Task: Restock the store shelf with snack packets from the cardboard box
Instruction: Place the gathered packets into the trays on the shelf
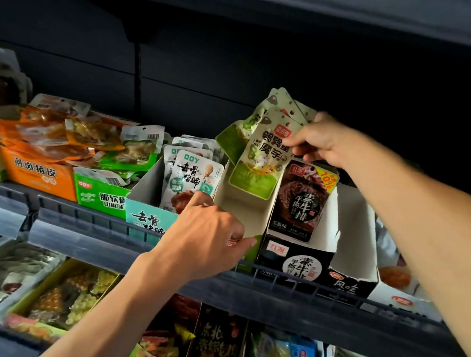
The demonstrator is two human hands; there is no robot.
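our right hand pinches a small bunch of green packets at their top edge, hanging them over the nearly empty display box on the shelf, near one o'clock from our left hand. the left hand curls over that box's front lip, steadying it. the bunch is fanned, so we judge a back packet could catch the box wall or slide into the black packets at three o'clock. we cannot see the cardboard supply box, and the left fingertips hide the box front label.
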